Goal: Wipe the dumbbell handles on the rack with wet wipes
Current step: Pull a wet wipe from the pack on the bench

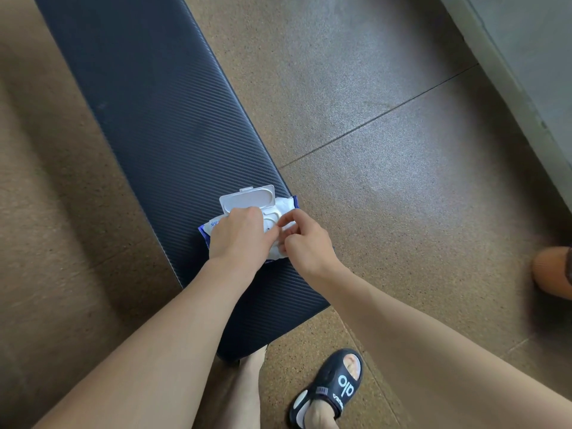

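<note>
The pack of wet wipes (280, 209) lies flat on the near end of a dark ribbed bench pad (161, 119), its white flip lid (247, 196) hinged up and away from the person. The left hand (236, 235) rests on top of the pack with its fingers curled down onto it, pinning it to the pad. The right hand (305, 239) sits just to the right of the left, touching distance apart, its thumb and forefinger pressed together on a bit of white wipe (286, 226) at the dispensing hole.

The pack's long axis runs across the bench, from lower left to upper right, so the opening lies between the two hands, directly under the right fingertips. My reading is that the next pull should go up and toward the person, away from the raised lid, while the left keeps the pack down.

No dumbbells or rack show in this view; wiping is not yet begun.
</note>
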`<control>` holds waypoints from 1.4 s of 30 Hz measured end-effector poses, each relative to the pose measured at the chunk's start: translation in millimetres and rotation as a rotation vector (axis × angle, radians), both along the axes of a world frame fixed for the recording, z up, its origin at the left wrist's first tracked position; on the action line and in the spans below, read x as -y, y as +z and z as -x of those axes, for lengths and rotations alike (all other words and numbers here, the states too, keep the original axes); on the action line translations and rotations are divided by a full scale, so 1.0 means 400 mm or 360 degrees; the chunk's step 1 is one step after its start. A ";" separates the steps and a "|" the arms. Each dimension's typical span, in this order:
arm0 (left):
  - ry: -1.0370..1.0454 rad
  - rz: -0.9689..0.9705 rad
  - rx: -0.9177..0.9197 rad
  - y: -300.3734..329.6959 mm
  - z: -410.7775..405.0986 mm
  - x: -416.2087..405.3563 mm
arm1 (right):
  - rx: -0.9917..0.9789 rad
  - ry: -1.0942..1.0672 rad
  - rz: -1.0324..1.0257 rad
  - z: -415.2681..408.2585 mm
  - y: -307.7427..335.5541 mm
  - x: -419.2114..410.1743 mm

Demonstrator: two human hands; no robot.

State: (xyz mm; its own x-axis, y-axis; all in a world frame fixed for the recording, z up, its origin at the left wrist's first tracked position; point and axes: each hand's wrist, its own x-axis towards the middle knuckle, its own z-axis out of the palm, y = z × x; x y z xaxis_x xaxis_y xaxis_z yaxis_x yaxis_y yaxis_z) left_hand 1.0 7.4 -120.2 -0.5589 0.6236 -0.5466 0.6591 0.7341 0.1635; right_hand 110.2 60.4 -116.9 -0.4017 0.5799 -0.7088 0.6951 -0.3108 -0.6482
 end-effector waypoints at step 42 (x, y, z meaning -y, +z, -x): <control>0.0381 -0.0333 0.0636 0.043 0.093 0.165 | 0.0124 0.1249 -0.1400 0.079 -0.020 0.041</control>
State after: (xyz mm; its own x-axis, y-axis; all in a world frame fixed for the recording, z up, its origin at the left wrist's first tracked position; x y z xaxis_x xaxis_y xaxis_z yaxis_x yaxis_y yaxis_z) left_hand -36.1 -58.4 -102.9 -0.4720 0.6227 -0.6240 0.3325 0.7813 0.5282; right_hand 78.8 44.0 -125.1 -0.8388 0.4948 -0.2271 0.5442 0.7513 -0.3732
